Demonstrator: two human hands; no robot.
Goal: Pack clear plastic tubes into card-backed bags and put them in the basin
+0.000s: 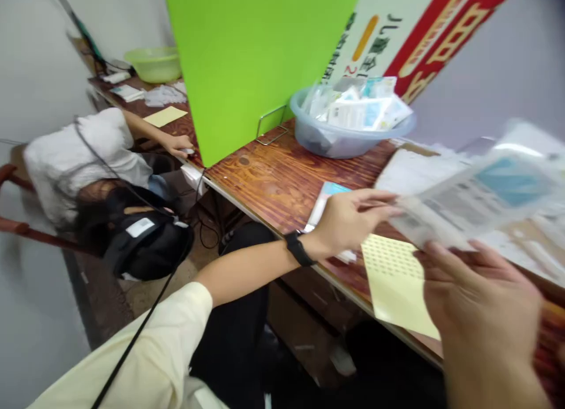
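Note:
A clear plastic packet [477, 191] with a white and blue printed face is held up over the table, slightly blurred. My left hand [348, 220], with a black band on the wrist, pinches its left corner between thumb and fingers. At its lower edge, my right hand [481, 297] grips it with thumb and fingertips. Below the packet lies a yellow sheet [401, 285] with rows of small marks, partly covered by my right hand. Behind my left hand lie white and blue flat packs [324, 200], partly hidden.
A blue translucent basin [344, 141] full of similar packets stands at the back of the wooden table [265, 179]. A green panel [260, 62] divides the table. Beyond it, a co-worker's hand [179, 145] rests near the edge. White plastic bags [410, 168] lie in a box at right.

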